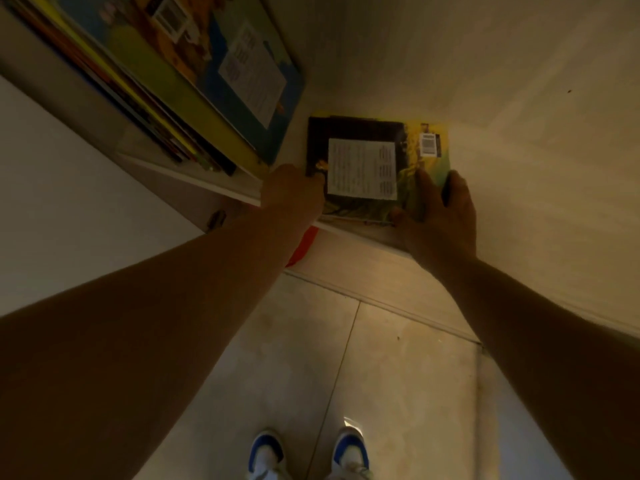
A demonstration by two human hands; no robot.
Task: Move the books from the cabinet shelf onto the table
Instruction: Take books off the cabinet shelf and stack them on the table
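Both hands, left hand (294, 192) and right hand (443, 209), gripped opposite edges of a flat book (377, 168) lying at the cabinet shelf (485, 150) front, more leaning books (194, 74) beside it untouched, no surface in view, so most work apparently remained.
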